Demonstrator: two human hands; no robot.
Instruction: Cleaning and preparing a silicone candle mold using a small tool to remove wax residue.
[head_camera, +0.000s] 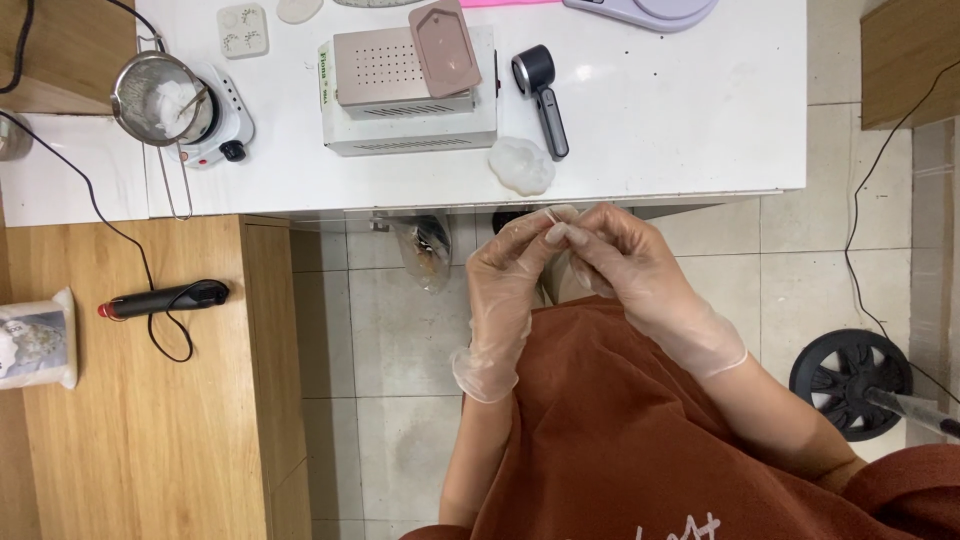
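Both my hands wear thin clear gloves and meet just below the front edge of the white table (700, 120). My left hand (505, 275) and my right hand (625, 265) pinch a small thin pale item (553, 214) between their fingertips; what it is stays too small to tell. A whitish translucent lump (522, 165) lies on the table just above my fingers. My rust-brown apron (610, 430) fills the lower frame.
On the white table stand a grey perforated metal box (405, 95) with a pinkish tag-shaped mould (446, 48) on top, a black handheld tool (541, 95), and a metal pot with white wax (165, 100) on a small hotplate. A wooden bench (130, 400) at left holds a black corded tool (165, 298).
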